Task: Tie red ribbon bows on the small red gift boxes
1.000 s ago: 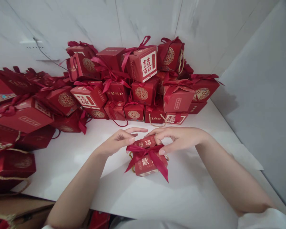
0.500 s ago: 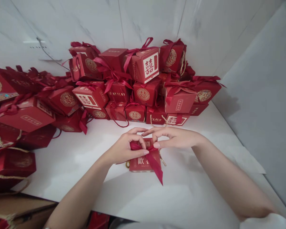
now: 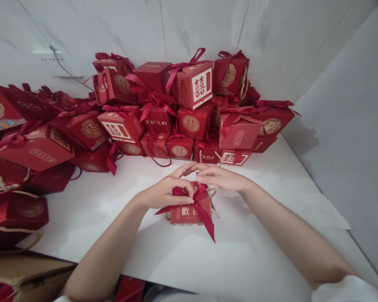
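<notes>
A small red gift box (image 3: 183, 218) with pale Chinese characters stands on the white table, with gold cord at its sides. Across its top runs a dark red ribbon (image 3: 207, 220), looped in the middle, one pointed tail draped over the front. My left hand (image 3: 168, 193) pinches the ribbon between thumb and fingers at the left of the loop. From the right, my right hand (image 3: 222, 177) is closed over the ribbon's far side, its fingertips meeting those of my left hand. Its grip on the ribbon is partly hidden.
Stacked red gift boxes (image 3: 190, 123) with ribbon bows line the tiled wall (image 3: 201, 25). More boxes (image 3: 38, 147) are piled at the left. A cardboard carton (image 3: 28, 268) is below the table's front left edge. A grey panel (image 3: 343, 105) bounds the right side.
My right hand has moved left and slightly up, closer to my left hand. The ribbon's left tail now shows beside the box. My left hand keeps its pinch.
</notes>
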`<state>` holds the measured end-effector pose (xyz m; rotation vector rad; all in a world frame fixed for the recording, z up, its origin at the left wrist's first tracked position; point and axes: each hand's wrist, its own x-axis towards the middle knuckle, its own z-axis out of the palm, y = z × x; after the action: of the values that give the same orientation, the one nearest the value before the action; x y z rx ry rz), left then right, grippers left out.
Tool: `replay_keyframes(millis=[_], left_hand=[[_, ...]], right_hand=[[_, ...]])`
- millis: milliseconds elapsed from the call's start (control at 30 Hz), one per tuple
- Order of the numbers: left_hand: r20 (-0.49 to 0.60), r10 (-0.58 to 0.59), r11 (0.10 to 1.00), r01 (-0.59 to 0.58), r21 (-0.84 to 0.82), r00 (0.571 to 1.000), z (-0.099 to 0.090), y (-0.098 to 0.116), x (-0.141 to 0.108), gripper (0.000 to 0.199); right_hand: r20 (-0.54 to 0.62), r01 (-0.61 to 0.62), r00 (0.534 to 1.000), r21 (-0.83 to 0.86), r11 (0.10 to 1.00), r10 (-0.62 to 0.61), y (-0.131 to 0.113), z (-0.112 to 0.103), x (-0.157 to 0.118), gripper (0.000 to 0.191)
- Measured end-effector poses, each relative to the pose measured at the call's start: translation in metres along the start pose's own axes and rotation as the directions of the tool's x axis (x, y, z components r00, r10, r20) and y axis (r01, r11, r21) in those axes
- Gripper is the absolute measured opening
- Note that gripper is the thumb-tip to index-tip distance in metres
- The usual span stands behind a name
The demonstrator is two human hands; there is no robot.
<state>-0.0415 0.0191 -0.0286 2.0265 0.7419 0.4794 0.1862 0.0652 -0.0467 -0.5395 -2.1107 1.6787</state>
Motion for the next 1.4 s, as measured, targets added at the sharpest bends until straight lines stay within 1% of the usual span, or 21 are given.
replay_keyframes(millis=[100, 167, 267, 367, 400, 467, 500, 533, 567, 633, 700, 767, 833, 900, 967, 1033, 1100, 1200, 1233, 1300, 1400], left_hand=[[0.053, -0.013, 0.998, 0.016, -0.060, 0.998, -0.007, -0.001, -0.004, 0.015], [0.052, -0.002, 0.980, 0.012, -0.200, 0.999, -0.013, -0.008, -0.008, 0.021], [-0.090, -0.013, 0.907, -0.026, -0.420, 0.996, -0.021, -0.025, -0.012, 0.037], [-0.221, -0.116, 0.873, -0.007, -0.488, 0.968, -0.024, -0.040, -0.013, 0.037], [-0.247, -0.148, 0.871, 0.008, -0.490, 0.958, -0.024, -0.043, -0.012, 0.035], [-0.285, -0.183, 0.875, 0.024, -0.484, 0.941, -0.022, -0.046, -0.010, 0.032], [-0.300, -0.188, 0.877, 0.022, -0.480, 0.935, -0.021, -0.046, -0.009, 0.031], [-0.308, -0.186, 0.878, 0.017, -0.478, 0.933, -0.020, -0.046, -0.009, 0.029], [-0.311, -0.179, 0.879, 0.010, -0.476, 0.934, -0.019, -0.046, -0.008, 0.028], [-0.310, -0.159, 0.883, -0.006, -0.470, 0.937, -0.018, -0.045, -0.007, 0.025], [-0.307, -0.146, 0.890, -0.011, -0.457, 0.940, -0.016, -0.044, -0.007, 0.023], [-0.311, -0.141, 0.896, -0.012, -0.444, 0.940, -0.014, -0.044, -0.006, 0.023], [-0.317, -0.149, 0.893, -0.011, -0.451, 0.937, -0.011, -0.046, -0.005, 0.023], [-0.318, -0.154, 0.864, -0.028, -0.502, 0.936, -0.009, -0.049, -0.003, 0.024], [-0.316, -0.128, 0.811, -0.084, -0.579, 0.940, -0.009, -0.055, -0.002, 0.033], [-0.293, -0.071, 0.781, -0.130, -0.611, 0.953, -0.010, -0.062, -0.002, 0.051], [-0.229, -0.009, 0.827, -0.121, -0.548, 0.973, -0.010, -0.069, -0.003, 0.072], [-0.142, 0.020, 0.941, -0.066, -0.333, 0.990, -0.005, -0.079, -0.001, 0.111], [-0.152, 0.016, 0.960, -0.057, -0.273, 0.988, -0.002, -0.081, 0.000, 0.116], [-0.206, 0.005, 0.978, -0.048, -0.205, 0.979, 0.002, -0.086, 0.002, 0.113], [-0.196, -0.009, 0.969, -0.040, -0.243, 0.981, -0.002, -0.090, 0.001, 0.111]], right_hand=[[0.035, -0.048, 0.998, 0.050, 0.998, 0.047, 0.000, -0.002, -0.004, 0.038], [0.046, -0.059, 0.997, 0.116, 0.991, 0.054, -0.002, -0.006, -0.008, 0.036], [0.001, -0.018, 1.000, 0.239, 0.971, 0.018, -0.005, -0.012, -0.013, 0.046], [-0.158, 0.068, 0.987, 0.303, 0.951, -0.020, 0.000, -0.010, -0.014, 0.056], [-0.245, 0.095, 0.969, 0.318, 0.943, -0.015, 0.004, -0.007, -0.014, 0.054], [-0.426, 0.134, 0.904, 0.346, 0.929, 0.029, 0.016, 0.002, -0.018, 0.049], [-0.467, 0.133, 0.883, 0.347, 0.928, 0.048, 0.023, 0.009, -0.022, 0.049], [-0.467, 0.153, 0.884, 0.338, 0.929, 0.024, 0.030, 0.016, -0.028, 0.055], [-0.429, 0.184, 0.903, 0.318, 0.930, -0.032, 0.037, 0.023, -0.035, 0.067], [-0.301, 0.195, 0.947, 0.265, 0.944, -0.111, 0.048, 0.039, -0.050, 0.107], [-0.217, 0.151, 0.971, 0.229, 0.962, -0.101, 0.054, 0.055, -0.060, 0.136], [-0.180, 0.090, 0.983, 0.241, 0.966, -0.047, 0.056, 0.068, -0.063, 0.147], [-0.167, 0.060, 0.986, 0.264, 0.963, -0.015, 0.054, 0.076, -0.059, 0.146], [-0.195, 0.080, 0.980, 0.272, 0.959, -0.026, 0.053, 0.077, -0.052, 0.142], [-0.284, 0.123, 0.957, 0.238, 0.963, -0.052, 0.055, 0.070, -0.046, 0.136], [-0.408, 0.172, 0.909, 0.180, 0.968, -0.086, 0.060, 0.060, -0.042, 0.128], [-0.483, 0.209, 0.869, 0.161, 0.965, -0.108, 0.068, 0.049, -0.040, 0.124], [-0.483, 0.222, 0.870, 0.215, 0.951, -0.094, 0.081, 0.037, -0.037, 0.125], [-0.478, 0.217, 0.874, 0.224, 0.950, -0.087, 0.084, 0.035, -0.035, 0.125], [-0.487, 0.225, 0.869, 0.221, 0.949, -0.093, 0.088, 0.032, -0.034, 0.121], [-0.516, 0.289, 0.843, 0.196, 0.937, -0.152, 0.091, 0.028, -0.037, 0.114]])
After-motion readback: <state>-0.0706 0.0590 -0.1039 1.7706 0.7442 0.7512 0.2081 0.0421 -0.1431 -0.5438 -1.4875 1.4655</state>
